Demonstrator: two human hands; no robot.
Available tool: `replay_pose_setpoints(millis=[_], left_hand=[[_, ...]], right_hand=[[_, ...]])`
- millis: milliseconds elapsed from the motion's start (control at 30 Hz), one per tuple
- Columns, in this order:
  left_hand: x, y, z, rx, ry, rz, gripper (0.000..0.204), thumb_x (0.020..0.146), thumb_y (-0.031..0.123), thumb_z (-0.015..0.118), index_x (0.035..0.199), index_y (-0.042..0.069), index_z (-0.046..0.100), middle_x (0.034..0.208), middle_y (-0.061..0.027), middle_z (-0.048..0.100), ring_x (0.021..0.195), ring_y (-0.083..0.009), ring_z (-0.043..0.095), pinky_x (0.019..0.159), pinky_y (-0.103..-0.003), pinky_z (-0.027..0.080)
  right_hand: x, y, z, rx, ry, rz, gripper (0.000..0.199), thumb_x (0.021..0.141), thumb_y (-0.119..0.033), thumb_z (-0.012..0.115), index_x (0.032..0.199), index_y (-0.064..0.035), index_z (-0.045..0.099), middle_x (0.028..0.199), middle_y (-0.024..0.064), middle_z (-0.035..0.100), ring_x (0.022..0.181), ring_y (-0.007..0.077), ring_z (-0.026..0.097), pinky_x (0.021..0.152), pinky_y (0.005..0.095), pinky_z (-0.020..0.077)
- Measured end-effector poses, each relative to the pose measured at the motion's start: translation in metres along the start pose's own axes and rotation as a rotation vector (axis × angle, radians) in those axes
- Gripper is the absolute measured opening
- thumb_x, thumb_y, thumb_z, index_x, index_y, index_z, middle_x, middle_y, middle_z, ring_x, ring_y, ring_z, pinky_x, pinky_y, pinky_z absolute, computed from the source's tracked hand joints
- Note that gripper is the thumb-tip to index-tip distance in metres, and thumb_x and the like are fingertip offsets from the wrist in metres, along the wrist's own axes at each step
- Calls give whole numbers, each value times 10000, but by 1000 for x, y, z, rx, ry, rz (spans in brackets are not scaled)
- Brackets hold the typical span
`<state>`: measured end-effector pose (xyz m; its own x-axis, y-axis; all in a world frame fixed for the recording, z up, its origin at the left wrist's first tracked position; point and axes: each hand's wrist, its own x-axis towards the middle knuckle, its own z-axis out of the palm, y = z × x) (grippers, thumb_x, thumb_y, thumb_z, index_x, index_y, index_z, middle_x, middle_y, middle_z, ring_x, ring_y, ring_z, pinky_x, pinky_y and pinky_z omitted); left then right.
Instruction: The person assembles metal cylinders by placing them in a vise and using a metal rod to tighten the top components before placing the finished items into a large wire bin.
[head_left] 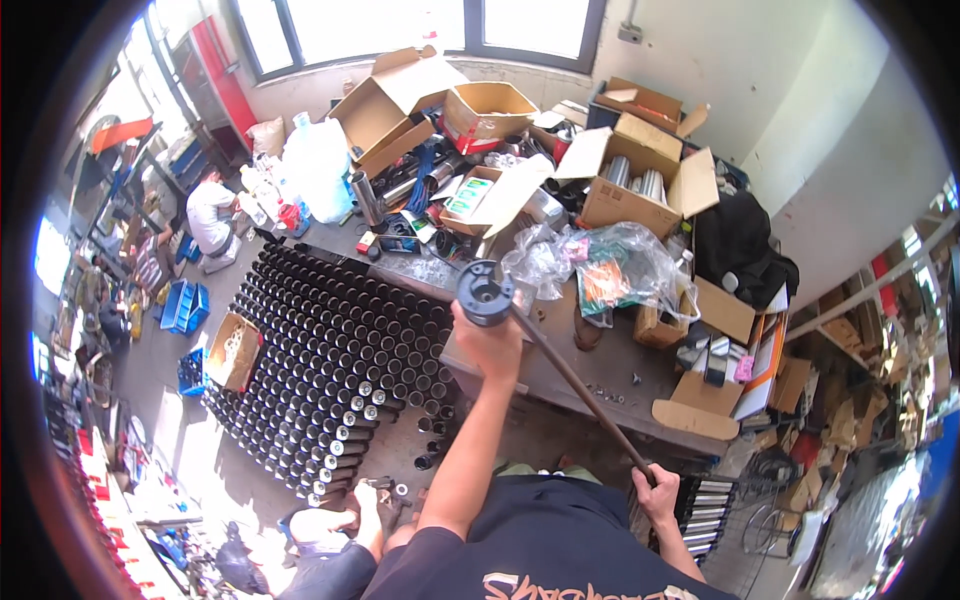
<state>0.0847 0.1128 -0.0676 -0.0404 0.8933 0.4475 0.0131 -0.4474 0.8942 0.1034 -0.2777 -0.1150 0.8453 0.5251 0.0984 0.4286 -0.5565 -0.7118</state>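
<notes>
My left hand (489,346) is raised over the workbench, its fingers wrapped round a dark, thick cylindrical metal fitting (484,312) with a ring of holes in its upward face. A long brown rod (572,374) slants from beside this fitting down to my right hand (657,491), which is closed round its lower end. Whether the rod joins the fitting or passes behind it, I cannot tell. Under the rod lies the bench top (640,388), with small loose metal pieces (606,392) on it.
Open cardboard boxes (635,195), plastic bags (625,265) and metal parts crowd the bench. Dense rows of black tubes (330,350) stand on the floor to the left. A person (212,215) crouches beyond them; another person's hand (369,503) is close at my lower left.
</notes>
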Motion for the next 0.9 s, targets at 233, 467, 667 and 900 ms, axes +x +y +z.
replay_pose_setpoints(millis=[233,467,667,900], left_hand=[[8,-27,14,16,-18,-32,574,640,123,868,1127,12,585,1001,-179,649,989,-413,607,892,-466,452],[55,-37,-21,-63,28,-122,532,625,177,880,1059,56,598,920,-182,675,884,-399,656,769,-478,520],[48,-37,-19,-124,-106,-154,468,638,262,856,944,49,573,875,-172,662,867,-405,648,770,-499,517],[50,-17,-9,-102,-369,-226,485,650,319,846,966,62,583,890,-174,678,853,-399,673,761,-490,541]], right_hand=[[44,-120,-15,307,-341,102,616,817,-122,739,1343,-73,421,921,24,528,765,117,490,680,256,438],[64,-213,47,152,-620,-444,362,738,108,538,1072,-32,515,852,51,424,677,125,411,591,260,336],[87,-279,38,-92,-957,-882,765,615,-364,927,1207,-97,522,1124,220,443,1027,345,470,818,453,430],[123,-423,151,-325,-746,-2046,138,639,-179,699,774,-160,677,632,-39,433,559,122,454,499,290,321]])
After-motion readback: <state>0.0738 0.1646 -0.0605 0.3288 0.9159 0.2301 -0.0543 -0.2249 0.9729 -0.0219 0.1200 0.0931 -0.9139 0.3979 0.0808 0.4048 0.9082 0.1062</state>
